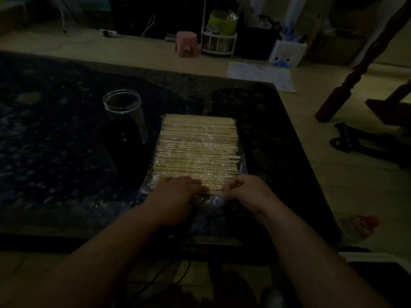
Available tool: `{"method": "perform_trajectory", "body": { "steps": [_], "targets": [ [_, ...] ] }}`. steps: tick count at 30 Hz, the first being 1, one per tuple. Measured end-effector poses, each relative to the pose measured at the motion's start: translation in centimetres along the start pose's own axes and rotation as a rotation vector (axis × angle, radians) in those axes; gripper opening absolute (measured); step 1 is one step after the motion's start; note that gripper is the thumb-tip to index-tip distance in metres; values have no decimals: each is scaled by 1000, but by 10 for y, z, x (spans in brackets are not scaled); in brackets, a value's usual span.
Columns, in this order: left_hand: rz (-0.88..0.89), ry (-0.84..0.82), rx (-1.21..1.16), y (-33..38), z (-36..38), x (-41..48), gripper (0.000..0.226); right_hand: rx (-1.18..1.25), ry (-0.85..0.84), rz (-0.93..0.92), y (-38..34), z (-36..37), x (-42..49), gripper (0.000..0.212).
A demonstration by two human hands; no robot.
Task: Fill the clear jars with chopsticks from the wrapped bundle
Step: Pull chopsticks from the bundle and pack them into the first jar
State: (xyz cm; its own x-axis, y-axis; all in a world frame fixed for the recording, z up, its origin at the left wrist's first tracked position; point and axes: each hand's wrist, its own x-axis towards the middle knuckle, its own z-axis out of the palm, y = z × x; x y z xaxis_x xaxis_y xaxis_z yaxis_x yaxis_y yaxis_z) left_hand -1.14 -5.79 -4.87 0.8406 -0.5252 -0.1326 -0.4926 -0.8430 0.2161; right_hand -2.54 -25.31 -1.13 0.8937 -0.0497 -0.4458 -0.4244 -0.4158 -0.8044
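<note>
Head view, very dim. A dark speckled desk (55, 130) fills the left and middle. On its right half lies the wrapped bundle (198, 147), flat, with its pale chopsticks running left to right in a broad stack from the near edge of the desk toward the far side. Clear film (212, 200) covers the stack and crumples loosely along its near edge.

One clear jar (124, 107) stands upright just left of the bundle's far corner, its mouth uncovered. A dark shape nearer than the jar is too dim to make out.

Both forearms reach in from below. The left grip (175, 194) lies palm down on the near left part of the bundle, released, its fingers fairly straight and pointing right across the sticks. The right grip (246, 192) sits at the near right part, its fingers curled inward and pinching the film at the bundle's edge. The two almost meet over the near row of sticks.

Beyond the desk, on the pale floor (133, 47), stand a pink stool (186, 43) and a small white rack (219, 44) beside it; a sheet of paper (262, 76) lies flat farther right. A reddish wooden post (355, 72) slants down at the right.
</note>
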Motion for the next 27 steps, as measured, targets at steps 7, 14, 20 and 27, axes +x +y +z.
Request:
{"method": "perform_trajectory", "body": {
  "steps": [7, 14, 20, 27],
  "targets": [
    [-98, -21, -29, -7, -13, -4, 30, -51, -207, -3, -7, -11, -4, 16],
    [-212, -150, -202, -10, -31, -18, 14, -324, -374, 47, -6, -4, -8, 20],
    [-258, -206, -360, -15, -34, -26, 30, -565, -370, -36, -1, 5, -5, 16],
    [-283, -126, -146, -30, -25, -32, 10, -728, -341, -88, -4, 11, -5, 40]
  ]
}}
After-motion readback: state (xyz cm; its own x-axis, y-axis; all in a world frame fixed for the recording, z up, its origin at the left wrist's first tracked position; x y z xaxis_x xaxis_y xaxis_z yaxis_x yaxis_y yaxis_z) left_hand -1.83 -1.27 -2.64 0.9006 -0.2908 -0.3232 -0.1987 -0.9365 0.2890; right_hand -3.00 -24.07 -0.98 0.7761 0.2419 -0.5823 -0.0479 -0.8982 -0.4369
